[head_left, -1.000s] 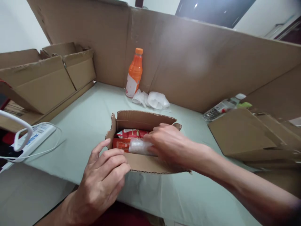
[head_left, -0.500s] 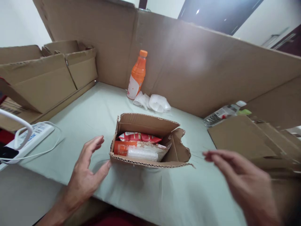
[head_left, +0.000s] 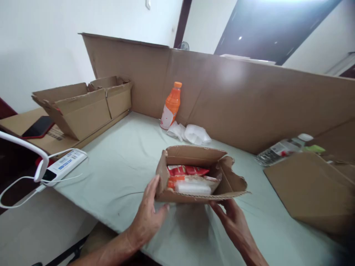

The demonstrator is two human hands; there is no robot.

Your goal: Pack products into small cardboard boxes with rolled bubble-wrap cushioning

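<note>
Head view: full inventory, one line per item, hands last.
small box: 1, brown cardboard, open, table centre, between both hands
snack packs: a few, red, orange and clear, inside the small box
table: 1, pale green cover
orange bottle: 1, orange cap, upright at the back wall
plastic bags: crumpled, white, right of the orange bottle
cardboard wall: brown, along the table's back
open boxes: 2, brown, far left
phone: 1, dark, on flat cardboard at left
power strip: 1, white, left table edge
clear bottle: 1, lying at right
flat cardboard: brown, right
left hand: on the small box's left side
right hand: under the box's front right edge
</note>
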